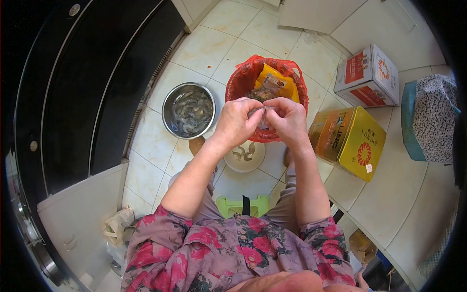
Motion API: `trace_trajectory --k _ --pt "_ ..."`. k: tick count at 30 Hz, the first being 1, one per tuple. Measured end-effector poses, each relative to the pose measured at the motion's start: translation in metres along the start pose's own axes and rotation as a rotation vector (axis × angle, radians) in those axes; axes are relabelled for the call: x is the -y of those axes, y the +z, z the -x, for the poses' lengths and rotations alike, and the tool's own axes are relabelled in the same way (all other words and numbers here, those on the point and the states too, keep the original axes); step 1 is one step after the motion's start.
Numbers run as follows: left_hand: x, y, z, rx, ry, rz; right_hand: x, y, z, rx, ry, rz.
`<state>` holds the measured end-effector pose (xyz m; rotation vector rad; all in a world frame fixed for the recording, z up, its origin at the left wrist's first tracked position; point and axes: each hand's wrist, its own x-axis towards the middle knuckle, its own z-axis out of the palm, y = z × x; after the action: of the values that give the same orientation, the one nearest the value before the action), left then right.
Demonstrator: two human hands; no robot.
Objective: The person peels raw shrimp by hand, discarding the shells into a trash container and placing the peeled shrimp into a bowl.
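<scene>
My left hand [236, 120] and my right hand [290, 121] meet over a bin lined with a red plastic bag [234, 82]. The fingertips of both hands pinch a small greyish shrimp [263, 112], mostly covered by the fingers. To the left, a steel bowl [166, 117] holds many raw grey shrimp [192, 109]. Below my hands, between my feet, a white bowl [245, 168] contains several shrimp [245, 152]. Inside the bin lie a yellow packet [276, 82] and brownish scraps [261, 94].
A gold tin box [360, 146] and a white-and-red carton [367, 75] stand on the right, beside a speckled bag [430, 117]. A green stool [233, 207] is beneath me. Black cabinet fronts [112, 73] line the left, above pale floor tiles [214, 53].
</scene>
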<state>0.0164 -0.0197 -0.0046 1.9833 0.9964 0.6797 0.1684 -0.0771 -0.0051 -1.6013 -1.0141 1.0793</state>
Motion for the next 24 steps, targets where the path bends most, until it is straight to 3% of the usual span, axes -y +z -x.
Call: trace_trajectory --k 10,15,19,24 --pt "-0.0008 0.0025 0.0014 -0.045 -0.065 0.170 -0.0009 0.0039 0.0015 -0.122 -0.057 -0.083" --pt "-0.0029 -0.0007 -0.0003 0.015 -0.204 0.550 0.0057 -0.0002 0.0004 -0.086 -0.031 -0.236" --pt "-0.0030 -0.0023 -0.0001 0.021 -0.207 0.557 0.0061 -0.0036 0.0004 -0.058 0.023 -0.353" --pt "-0.0035 -0.0003 0.0018 -0.003 -0.118 0.338 0.0003 -0.0028 -0.0022 -0.064 -0.004 -0.292"
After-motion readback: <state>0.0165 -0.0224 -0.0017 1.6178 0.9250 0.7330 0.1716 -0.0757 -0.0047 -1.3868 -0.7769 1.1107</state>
